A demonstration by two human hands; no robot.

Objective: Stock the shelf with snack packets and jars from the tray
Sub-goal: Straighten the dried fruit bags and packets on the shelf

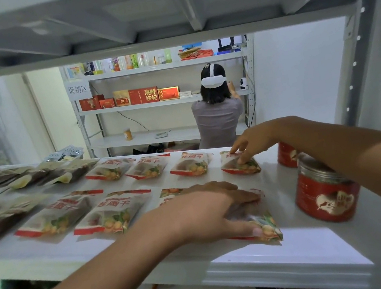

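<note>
Packets and jars on the shelf
The left hand lay flat, fingers straight, on the front packet near the edge, a red jar just beside it. Farther back, the right hand touched the rear packet with bent fingertips; whether it pinched, I could not tell.

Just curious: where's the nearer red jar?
Head view, right side: the nearer red jar stands on the shelf, right of the packet under the left hand.
</note>
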